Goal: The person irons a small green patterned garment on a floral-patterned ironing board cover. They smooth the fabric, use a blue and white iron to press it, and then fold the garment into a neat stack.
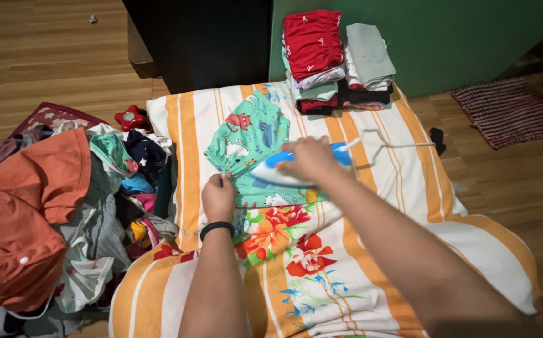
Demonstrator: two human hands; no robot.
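Person kneels or sits at a striped orange-and-white cloth (409, 156) with a flower print, spread on the wooden floor (46, 50) as an ironing pad. Right hand (312, 158) is wrapped closed around the handle of a blue-and-white iron (271, 172), which sits flat on a small teal printed garment (246, 138) lying at the centre-far part of the cloth. Left hand (219, 195), a black band on its wrist, pinches the near-left edge of the garment, fingers closed on the fabric, holding it taut. Iron cord (403, 144) trails right across the cloth. Progress, as judged: a folded stack of clothes (337, 59), red piece on top, stands at the far edge of the cloth, so a fair share looks done; a loose heap of clothes (65, 206), an orange piece uppermost, lies to the left, so plenty appears left. Garment: child-sized, teal with cartoon animal shapes in red, blue and white, gathered edge at its left side, mostly flat, near part hidden under iron and hand. A red star-shaped toy (130, 117) sits far left of the cloth; a woven red mat (509, 112) lies at far right.
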